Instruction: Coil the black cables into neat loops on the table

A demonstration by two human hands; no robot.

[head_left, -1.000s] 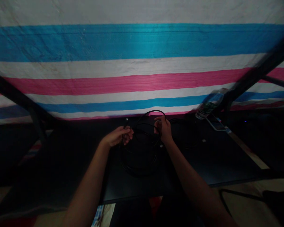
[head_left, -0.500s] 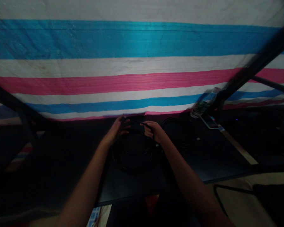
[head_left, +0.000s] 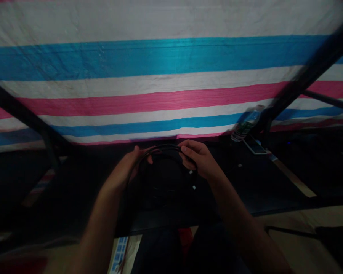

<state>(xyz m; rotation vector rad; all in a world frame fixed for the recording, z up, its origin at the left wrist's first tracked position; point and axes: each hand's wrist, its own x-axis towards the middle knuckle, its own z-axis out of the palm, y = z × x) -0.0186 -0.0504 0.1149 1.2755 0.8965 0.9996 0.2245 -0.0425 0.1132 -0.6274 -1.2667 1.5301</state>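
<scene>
A black cable [head_left: 166, 147] is looped into a coil above the dark table, its lower part hard to make out in the dim light. On the coil's right side my right hand [head_left: 198, 158] pinches the strands between thumb and fingers. My left hand [head_left: 131, 163] curls around the coil's left side, thumb up and fingertips inside the loop. Two small pale pieces, perhaps connectors [head_left: 194, 187], show just below my right hand. Behind my right hand, another dark cable coil [head_left: 214, 144] lies partly hidden on the table.
A clear plastic bottle [head_left: 247, 123] leans near the back right, with a phone [head_left: 255, 144] lying beside it. Dark frame bars [head_left: 300, 83] slant upward on both sides. A striped sheet [head_left: 160, 91] hangs behind the black table [head_left: 263, 190].
Both hands have come nearer to me with the cable coil, which now stands higher off the table. My right hand has shifted right, my left hand left. The view has tilted slightly.
</scene>
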